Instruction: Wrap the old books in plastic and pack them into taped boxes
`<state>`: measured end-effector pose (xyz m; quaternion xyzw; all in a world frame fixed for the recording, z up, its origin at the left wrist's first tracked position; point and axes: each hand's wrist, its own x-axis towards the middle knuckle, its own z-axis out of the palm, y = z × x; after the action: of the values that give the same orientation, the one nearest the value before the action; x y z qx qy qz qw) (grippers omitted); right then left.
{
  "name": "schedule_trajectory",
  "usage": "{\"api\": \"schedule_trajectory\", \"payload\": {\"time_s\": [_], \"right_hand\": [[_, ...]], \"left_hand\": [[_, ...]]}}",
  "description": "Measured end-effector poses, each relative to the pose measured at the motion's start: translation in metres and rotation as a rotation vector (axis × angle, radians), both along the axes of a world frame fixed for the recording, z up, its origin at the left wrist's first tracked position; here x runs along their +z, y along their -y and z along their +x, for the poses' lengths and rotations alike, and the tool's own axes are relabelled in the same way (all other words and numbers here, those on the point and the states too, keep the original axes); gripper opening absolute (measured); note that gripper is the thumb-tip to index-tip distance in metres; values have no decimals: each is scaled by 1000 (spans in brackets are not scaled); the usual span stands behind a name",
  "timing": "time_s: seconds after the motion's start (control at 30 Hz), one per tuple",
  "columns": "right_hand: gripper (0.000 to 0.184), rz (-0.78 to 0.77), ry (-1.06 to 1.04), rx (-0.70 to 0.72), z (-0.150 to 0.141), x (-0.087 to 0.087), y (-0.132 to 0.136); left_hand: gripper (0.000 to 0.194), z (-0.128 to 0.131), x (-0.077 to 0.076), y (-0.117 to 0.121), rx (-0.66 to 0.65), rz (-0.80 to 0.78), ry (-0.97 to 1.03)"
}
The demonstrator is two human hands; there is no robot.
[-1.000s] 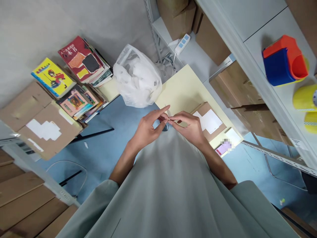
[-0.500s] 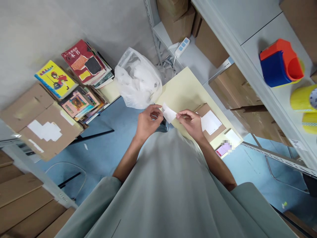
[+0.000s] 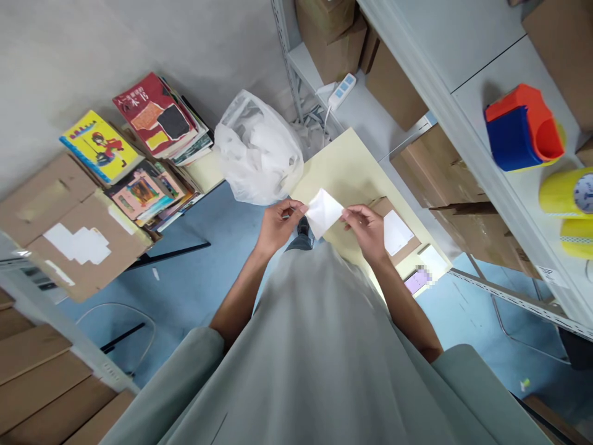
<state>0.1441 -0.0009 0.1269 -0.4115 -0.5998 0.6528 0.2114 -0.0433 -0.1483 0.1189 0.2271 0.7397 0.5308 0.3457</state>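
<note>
A small white square of paper (image 3: pixel 324 213) is stretched between my two hands, above the near side of the pale yellow table (image 3: pixel 345 154). My left hand (image 3: pixel 279 227) pinches its left corner between thumb and finger. On the opposite corner, my right hand (image 3: pixel 365 230) has the same kind of pinch. To the right of my right hand, a cardboard box (image 3: pixel 382 207) with a white label (image 3: pixel 397 233) lies on the table, partly hidden by that hand. A phone (image 3: pixel 417 281) and a small white pad (image 3: pixel 433 257) lie at the table's right end.
A white plastic bag (image 3: pixel 259 151) stands beyond my left hand. Stacked books (image 3: pixel 155 117) and a labelled carton (image 3: pixel 92 241) are at the left. On the right-hand shelf are a blue and orange tape dispenser (image 3: pixel 514 139) and yellow tape rolls (image 3: pixel 567 191). A power strip (image 3: pixel 341 91) sits behind.
The paper, curled and narrow before, is now spread flatter and wider. My hands have moved slightly apart and to the right, both keeping their hold on it.
</note>
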Motion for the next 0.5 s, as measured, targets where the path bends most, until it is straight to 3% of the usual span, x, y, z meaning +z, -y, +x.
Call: {"api": "schedule_trajectory", "payload": {"time_s": [0.17, 0.27, 0.5], "right_hand": [[36, 104, 23, -228, 14, 2, -39], [34, 134, 15, -312, 16, 9, -53], [35, 104, 15, -220, -15, 17, -58]], "left_hand": [[42, -47, -37, 1, 182, -82, -144], [35, -77, -51, -8, 288, -90, -197], [24, -136, -47, -69, 291, 0, -248]]}}
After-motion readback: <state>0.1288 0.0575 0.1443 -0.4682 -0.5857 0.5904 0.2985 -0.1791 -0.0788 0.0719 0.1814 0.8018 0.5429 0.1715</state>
